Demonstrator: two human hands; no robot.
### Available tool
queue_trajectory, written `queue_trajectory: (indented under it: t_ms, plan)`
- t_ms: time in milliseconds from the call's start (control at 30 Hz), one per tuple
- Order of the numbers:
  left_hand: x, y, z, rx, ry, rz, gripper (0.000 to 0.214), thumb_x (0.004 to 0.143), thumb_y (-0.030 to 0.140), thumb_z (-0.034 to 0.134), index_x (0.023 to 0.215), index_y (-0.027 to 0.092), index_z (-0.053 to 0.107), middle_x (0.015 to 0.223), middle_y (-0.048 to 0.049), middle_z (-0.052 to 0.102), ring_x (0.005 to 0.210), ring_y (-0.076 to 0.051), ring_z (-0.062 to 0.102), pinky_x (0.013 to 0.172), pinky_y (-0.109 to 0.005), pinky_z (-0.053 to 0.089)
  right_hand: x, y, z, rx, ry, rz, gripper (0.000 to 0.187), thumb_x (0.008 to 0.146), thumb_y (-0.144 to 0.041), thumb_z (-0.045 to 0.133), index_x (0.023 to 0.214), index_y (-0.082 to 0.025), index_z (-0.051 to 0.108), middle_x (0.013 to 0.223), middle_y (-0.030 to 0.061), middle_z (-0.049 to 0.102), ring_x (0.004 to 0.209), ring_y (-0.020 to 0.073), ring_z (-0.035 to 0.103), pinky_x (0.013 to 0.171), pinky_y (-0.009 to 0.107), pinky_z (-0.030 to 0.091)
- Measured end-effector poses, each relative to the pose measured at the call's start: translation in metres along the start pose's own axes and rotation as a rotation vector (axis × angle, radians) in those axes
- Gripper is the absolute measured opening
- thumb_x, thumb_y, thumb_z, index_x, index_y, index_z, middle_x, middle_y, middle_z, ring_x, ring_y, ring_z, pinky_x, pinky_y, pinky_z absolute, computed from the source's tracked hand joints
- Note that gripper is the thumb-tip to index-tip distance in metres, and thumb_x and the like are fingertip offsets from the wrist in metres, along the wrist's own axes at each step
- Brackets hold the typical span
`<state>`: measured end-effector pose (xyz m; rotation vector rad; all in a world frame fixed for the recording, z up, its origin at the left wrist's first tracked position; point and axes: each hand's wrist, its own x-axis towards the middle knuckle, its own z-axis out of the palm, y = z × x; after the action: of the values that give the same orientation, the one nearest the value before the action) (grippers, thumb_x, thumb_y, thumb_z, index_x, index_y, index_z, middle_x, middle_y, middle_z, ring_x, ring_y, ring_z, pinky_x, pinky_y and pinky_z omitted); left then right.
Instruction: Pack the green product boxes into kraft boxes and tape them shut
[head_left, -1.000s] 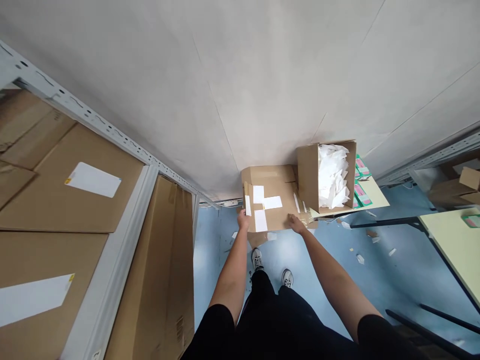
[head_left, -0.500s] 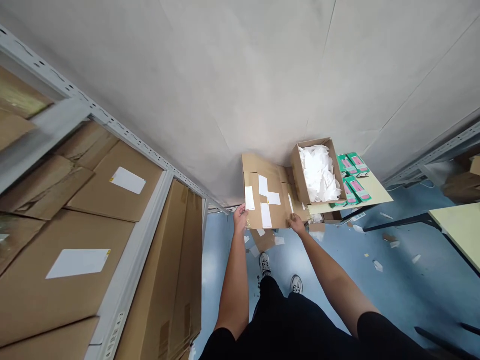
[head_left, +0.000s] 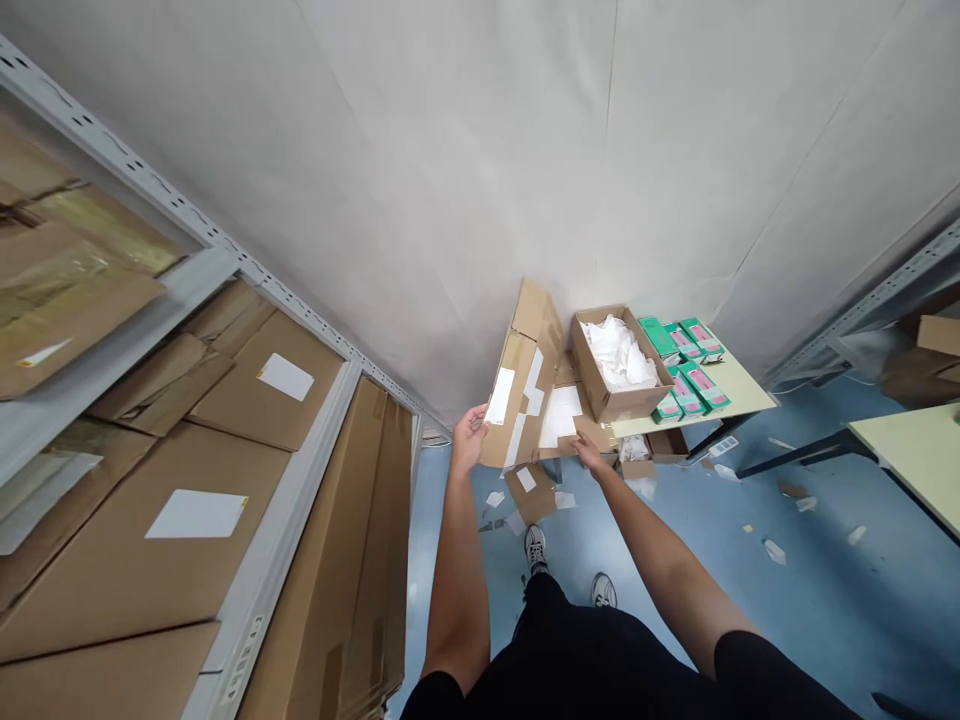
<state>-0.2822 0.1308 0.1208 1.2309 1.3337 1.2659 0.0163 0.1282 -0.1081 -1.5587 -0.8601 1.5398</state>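
A brown cardboard box (head_left: 525, 385) with white labels on its side is tilted up on edge near the wall. My left hand (head_left: 469, 437) grips its lower left corner and my right hand (head_left: 587, 452) grips its lower right edge near a flap. Right of it, an open cardboard box (head_left: 611, 403) filled with white bags (head_left: 619, 353) stands on a pale table (head_left: 739, 390), next to several green and pink packets (head_left: 686, 365).
Metal shelving (head_left: 225, 560) on the left holds large flat cartons with white labels. Cardboard scraps (head_left: 529, 490) and paper bits lie on the blue floor. Another table corner (head_left: 911, 450) and more shelving stand at the right.
The labelled box has swung from lying flat in my hands to standing tilted on its edge. My view has moved nearer the table.
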Motion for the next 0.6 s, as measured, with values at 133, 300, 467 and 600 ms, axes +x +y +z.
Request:
queue_trajectory:
  t_ms: [133, 300, 467, 600]
  plan:
    - [-0.017, 0.039, -0.013, 0.001, -0.056, 0.050, 0.048, 0.075, 0.040, 0.085, 0.117, 0.019, 0.075, 0.117, -0.0105, 0.074, 0.091, -0.022, 0.073, 0.087, -0.036, 0.057, -0.006, -0.037, -0.002, 0.057, -0.033, -0.004, 0.080, 0.084, -0.047, 0.071, 0.158, -0.033, 0.046, 0.163, 0.0107, 0.048, 0.147, 0.0308, 0.049, 0.115, 0.049, 0.045]
    - [-0.025, 0.072, -0.009, -0.117, 0.001, 0.130, 0.052, 0.070, 0.041, 0.090, 0.114, 0.019, 0.076, 0.113, -0.0090, 0.075, 0.097, -0.022, 0.071, 0.089, -0.034, 0.056, -0.006, -0.097, -0.028, 0.187, -0.067, -0.075, 0.090, 0.081, -0.042, 0.072, 0.163, -0.040, 0.034, 0.163, 0.0072, 0.049, 0.146, 0.0269, 0.051, 0.117, 0.050, 0.043]
    - [-0.027, 0.084, 0.016, -0.284, -0.002, 0.146, 0.056, 0.064, 0.041, 0.094, 0.112, 0.019, 0.076, 0.112, -0.0094, 0.076, 0.103, -0.023, 0.071, 0.090, -0.034, 0.057, -0.008, -0.141, -0.086, 0.306, -0.072, -0.210, 0.094, 0.077, -0.039, 0.074, 0.162, -0.039, 0.034, 0.155, 0.0064, 0.058, 0.139, 0.0249, 0.058, 0.115, 0.046, 0.046]
    - [-0.025, 0.088, 0.047, -0.349, -0.066, 0.145, 0.061, 0.063, 0.043, 0.095, 0.116, 0.019, 0.074, 0.118, -0.0111, 0.076, 0.106, -0.025, 0.071, 0.093, -0.036, 0.057, -0.020, -0.154, -0.135, 0.272, 0.022, -0.244, 0.085, 0.074, -0.036, 0.076, 0.154, -0.038, 0.047, 0.145, 0.0074, 0.065, 0.132, 0.0255, 0.062, 0.109, 0.044, 0.050]
